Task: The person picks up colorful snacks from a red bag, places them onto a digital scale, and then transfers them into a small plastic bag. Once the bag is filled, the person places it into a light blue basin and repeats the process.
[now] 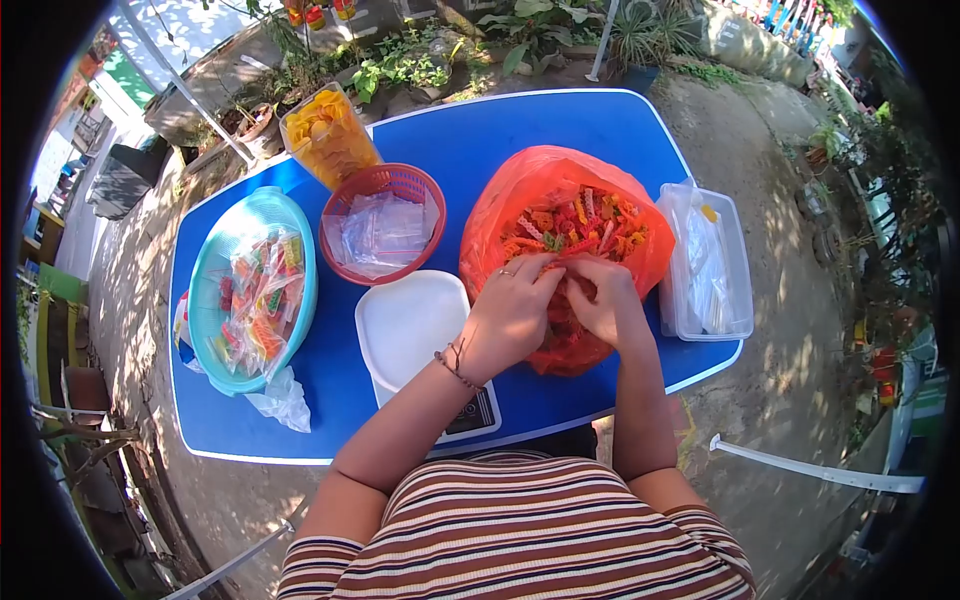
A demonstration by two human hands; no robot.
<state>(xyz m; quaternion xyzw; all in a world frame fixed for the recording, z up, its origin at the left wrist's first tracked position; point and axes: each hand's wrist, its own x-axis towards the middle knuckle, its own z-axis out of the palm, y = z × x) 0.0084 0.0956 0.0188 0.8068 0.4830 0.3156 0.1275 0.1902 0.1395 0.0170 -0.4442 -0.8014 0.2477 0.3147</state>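
Observation:
An orange plastic bag [500, 220] stands with its mouth wide, full of small crinkled pieces [590, 215] in red, orange, yellow and green. Over its near side, my left hand [512, 310] and my right hand [606, 305] meet with fingertips pinched together. Whatever lies between the fingers is too small or hidden to name. Just left of my left hand is a digital kitchen scale [484, 412] with a bare white tray [410, 325] on top; my left forearm partly covers it.
A turquoise basket [203, 325] holds clear packets of colourful pieces [262, 290]. Beside it, a red basket [338, 262] contains clear plastic bags [385, 230]. Behind stands a clear container of yellow pieces [330, 135]. At right, a clear box [740, 270] holds plastic bags. All rest on a blue table [430, 130].

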